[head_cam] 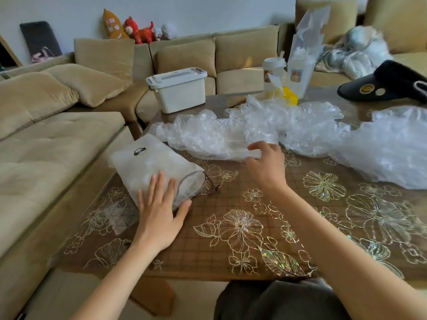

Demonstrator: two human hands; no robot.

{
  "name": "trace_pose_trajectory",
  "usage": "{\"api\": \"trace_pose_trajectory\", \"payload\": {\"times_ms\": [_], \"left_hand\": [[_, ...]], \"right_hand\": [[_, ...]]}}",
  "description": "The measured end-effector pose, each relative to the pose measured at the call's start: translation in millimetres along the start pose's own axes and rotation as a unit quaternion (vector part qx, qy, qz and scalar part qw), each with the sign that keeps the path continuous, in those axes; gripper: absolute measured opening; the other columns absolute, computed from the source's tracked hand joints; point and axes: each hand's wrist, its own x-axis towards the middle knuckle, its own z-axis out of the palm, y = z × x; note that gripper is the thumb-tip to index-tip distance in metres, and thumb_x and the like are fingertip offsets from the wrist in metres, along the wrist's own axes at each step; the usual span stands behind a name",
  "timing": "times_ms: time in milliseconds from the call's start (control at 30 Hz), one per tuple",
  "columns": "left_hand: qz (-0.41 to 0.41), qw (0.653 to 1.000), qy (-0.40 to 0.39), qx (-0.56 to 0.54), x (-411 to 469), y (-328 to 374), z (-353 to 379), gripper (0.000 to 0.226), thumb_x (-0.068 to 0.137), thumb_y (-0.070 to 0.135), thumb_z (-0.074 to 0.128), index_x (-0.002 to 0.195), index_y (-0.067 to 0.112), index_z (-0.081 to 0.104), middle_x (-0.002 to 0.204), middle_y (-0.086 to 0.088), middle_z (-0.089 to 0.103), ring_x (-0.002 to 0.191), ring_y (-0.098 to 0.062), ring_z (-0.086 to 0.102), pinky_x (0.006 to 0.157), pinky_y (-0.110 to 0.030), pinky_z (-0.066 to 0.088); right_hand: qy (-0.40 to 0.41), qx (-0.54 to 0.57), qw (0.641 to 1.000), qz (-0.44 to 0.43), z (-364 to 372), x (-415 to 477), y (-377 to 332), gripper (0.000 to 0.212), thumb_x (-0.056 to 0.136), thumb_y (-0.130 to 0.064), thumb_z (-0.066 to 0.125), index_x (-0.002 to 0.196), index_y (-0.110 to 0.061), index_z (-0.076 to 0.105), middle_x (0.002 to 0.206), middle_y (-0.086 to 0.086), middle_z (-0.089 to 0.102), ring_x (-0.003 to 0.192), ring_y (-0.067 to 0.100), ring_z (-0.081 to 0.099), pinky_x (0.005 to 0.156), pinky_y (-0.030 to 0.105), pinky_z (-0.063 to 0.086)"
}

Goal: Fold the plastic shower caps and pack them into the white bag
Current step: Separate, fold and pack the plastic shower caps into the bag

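Your left hand [159, 204] lies flat on white bag [147, 167] near counter [254, 239] left edge. Right hand [265, 162] loose, gripping nothing, reaches shower caps [219, 135] heaped mid-counter. Risk: clingy film drags neighbouring caps; nudged bag slides off edge.

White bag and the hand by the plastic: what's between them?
In the head view, only the bag's dark drawstring and bare flowered table cover lie between the white bag and right hand.
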Motion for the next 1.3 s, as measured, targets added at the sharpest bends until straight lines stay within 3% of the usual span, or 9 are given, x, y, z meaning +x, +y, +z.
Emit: {"api": "trace_pose_trajectory", "payload": {"times_ms": [133, 233, 433, 567, 667, 800, 934, 1100, 1300], "left_hand": [[0.019, 0.995, 0.093, -0.029, -2, -1, 1, 0.077, 0.086, 0.058, 0.021, 0.145, 0.010, 0.034, 0.155, -0.008, 0.008, 0.143, -0.020, -0.001, 0.115, -0.050, 0.003], [0.029, 0.992, 0.118, -0.028, -5, 2, -3, 0.065, 0.089, 0.048, 0.030, 0.137, 0.007, 0.046, 0.152, -0.016, 0.028, 0.142, -0.027, 0.017, 0.112, -0.054, 0.013], [0.045, 0.985, 0.166, -0.002, -6, 0, -5, 0.057, 0.091, 0.040, 0.036, 0.133, 0.003, 0.047, 0.148, -0.020, 0.034, 0.139, -0.031, 0.023, 0.110, -0.060, 0.021], [0.066, 0.974, 0.215, -0.020, -8, 11, -2, 0.057, 0.091, 0.038, 0.036, 0.133, 0.002, 0.046, 0.149, -0.020, 0.031, 0.140, -0.029, 0.021, 0.112, -0.054, 0.013], [0.127, 0.965, 0.231, -0.004, -9, 9, -6, 0.054, 0.091, 0.036, 0.036, 0.132, 0.002, 0.045, 0.148, -0.020, 0.034, 0.138, -0.030, 0.025, 0.115, -0.047, 0.006], [0.219, 0.945, 0.242, -0.016, -14, 29, -8, 0.043, 0.092, 0.028, 0.040, 0.126, 0.003, 0.050, 0.143, -0.017, 0.042, 0.136, -0.029, 0.032, 0.115, -0.049, 0.013], [0.218, 0.946, 0.153, -0.184, -30, 95, -9, 0.051, 0.096, 0.042, 0.035, 0.132, 0.009, 0.049, 0.144, -0.006, 0.041, 0.136, -0.016, 0.033, 0.112, -0.036, 0.027], [0.046, 0.892, 0.020, -0.449, -20, 175, -13, 0.056, 0.095, 0.041, 0.048, 0.145, 0.026, 0.030, 0.149, 0.013, 0.026, 0.133, 0.005, 0.015, 0.114, -0.024, 0.013], [0.097, 0.925, -0.159, -0.331, 19, 174, -28, 0.074, 0.080, -0.001, 0.055, 0.141, 0.034, 0.035, 0.155, 0.009, 0.017, 0.144, -0.011, 0.000, 0.116, -0.039, 0.002]], "right_hand": [[-0.042, -0.213, 0.973, -0.079, 6, 28, 24, 0.052, 0.089, -0.020, 0.051, 0.139, -0.027, 0.040, 0.157, 0.013, 0.000, 0.144, 0.031, -0.001, 0.115, 0.043, 0.001], [-0.049, -0.251, 0.962, -0.094, 8, 33, 37, 0.054, 0.093, -0.025, 0.049, 0.144, -0.019, 0.033, 0.156, 0.010, 0.016, 0.144, 0.027, 0.005, 0.115, 0.041, 0.002], [-0.003, -0.058, 0.982, -0.179, -18, -12, 40, 0.042, 0.095, -0.021, 0.053, 0.137, -0.017, 0.048, 0.144, -0.002, 0.043, 0.138, 0.017, 0.031, 0.113, 0.034, 0.024], [0.036, 0.275, 0.955, -0.106, -71, -53, 35, 0.018, 0.092, -0.014, 0.057, 0.104, -0.017, 0.069, 0.100, -0.011, 0.071, 0.093, -0.002, 0.064, 0.075, 0.009, 0.047], [0.040, 0.362, 0.931, 0.026, -85, -58, 49, 0.011, 0.091, -0.011, 0.058, 0.094, -0.008, 0.069, 0.073, -0.012, 0.072, 0.062, 0.000, 0.063, 0.053, 0.013, 0.048], [0.037, 0.322, 0.941, 0.102, -105, -61, 78, 0.022, 0.080, 0.002, 0.069, 0.096, -0.011, 0.063, 0.094, 0.011, 0.070, 0.082, 0.023, 0.068, 0.067, 0.034, 0.058], [-0.043, 0.209, 0.976, 0.050, -120, -72, 89, 0.050, 0.077, 0.014, 0.064, 0.109, -0.023, 0.054, 0.091, 0.003, 0.069, 0.077, 0.013, 0.068, 0.058, 0.023, 0.054], [-0.082, 0.216, 0.973, -0.027, -125, -79, 87, 0.050, 0.082, 0.009, 0.063, 0.118, -0.024, 0.053, 0.078, 0.006, 0.065, 0.073, 0.014, 0.064, 0.066, 0.020, 0.052], [-0.091, 0.297, 0.951, -0.007, -146, -73, 75, 0.044, 0.079, 0.014, 0.060, 0.105, -0.020, 0.063, 0.079, 0.003, 0.070, 0.071, 0.017, 0.066, 0.062, 0.027, 0.053]]}}
